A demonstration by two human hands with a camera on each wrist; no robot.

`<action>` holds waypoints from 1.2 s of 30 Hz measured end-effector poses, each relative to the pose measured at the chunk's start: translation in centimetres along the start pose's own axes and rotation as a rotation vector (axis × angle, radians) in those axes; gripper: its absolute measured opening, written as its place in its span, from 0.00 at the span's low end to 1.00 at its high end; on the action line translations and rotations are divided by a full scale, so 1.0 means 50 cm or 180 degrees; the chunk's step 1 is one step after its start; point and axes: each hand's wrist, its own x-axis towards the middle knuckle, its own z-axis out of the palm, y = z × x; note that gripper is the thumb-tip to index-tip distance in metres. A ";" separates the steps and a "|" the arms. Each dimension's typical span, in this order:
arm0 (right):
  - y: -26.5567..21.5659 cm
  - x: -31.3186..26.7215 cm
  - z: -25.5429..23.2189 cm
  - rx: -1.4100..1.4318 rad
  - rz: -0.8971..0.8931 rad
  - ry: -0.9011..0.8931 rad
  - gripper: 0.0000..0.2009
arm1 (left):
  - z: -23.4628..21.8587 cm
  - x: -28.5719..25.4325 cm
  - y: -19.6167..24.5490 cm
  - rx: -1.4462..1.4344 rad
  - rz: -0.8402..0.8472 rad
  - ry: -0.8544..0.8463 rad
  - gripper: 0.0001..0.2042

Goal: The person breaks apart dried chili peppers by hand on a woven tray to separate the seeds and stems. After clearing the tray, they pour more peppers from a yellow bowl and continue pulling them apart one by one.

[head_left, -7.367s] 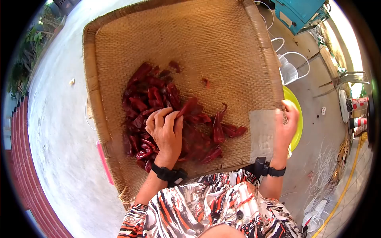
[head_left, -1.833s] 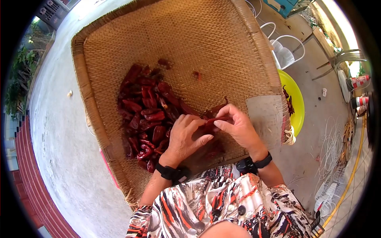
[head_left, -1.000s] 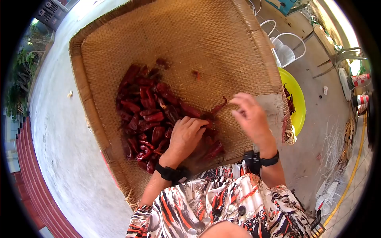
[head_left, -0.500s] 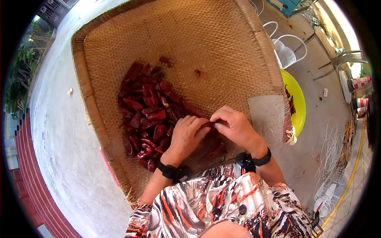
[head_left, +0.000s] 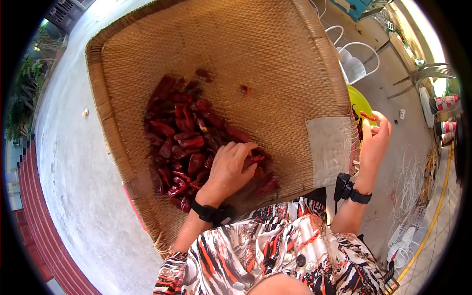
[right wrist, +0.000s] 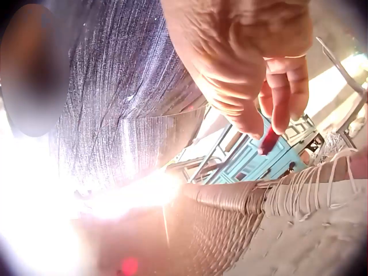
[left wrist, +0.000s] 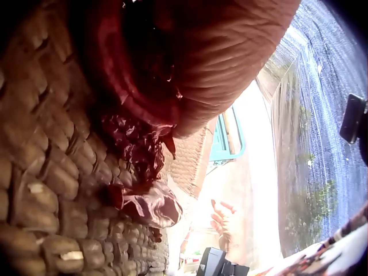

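Note:
A big woven tray [head_left: 113, 123] lies in front of me with a heap of dried red chilies [head_left: 182, 132] on its near left part. My left hand [head_left: 246, 155] rests on the heap's right edge, its fingers curled round a chili [head_left: 255, 159]. The left wrist view shows that hand [left wrist: 230, 52] pressed close over a wrinkled chili [left wrist: 138, 190]. My right hand [head_left: 372, 125] hangs past the tray's right rim, above a yellow bowl [head_left: 358, 101]. It pinches a small red chili piece [head_left: 368, 116] at its fingertips, and the right wrist view shows this piece [right wrist: 268, 141] too.
A pale patch [head_left: 327, 147] covers the tray's near right corner. White wire chairs [head_left: 354, 64] stand beyond the bowl, and a yellow hose [head_left: 432, 221] and white wire racks [head_left: 403, 246] lie at the right. Grey concrete floor [head_left: 73, 172] runs along the left.
Half a second ago both hands met over one chili on the heap. My right hand has since swung right, out over the yellow bowl, with a red piece. The left hand stayed.

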 end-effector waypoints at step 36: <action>-0.030 -0.014 -0.013 -0.0322 0.0059 -0.0965 0.06 | 0.001 -0.001 0.009 -0.0067 -0.0210 -0.0087 0.25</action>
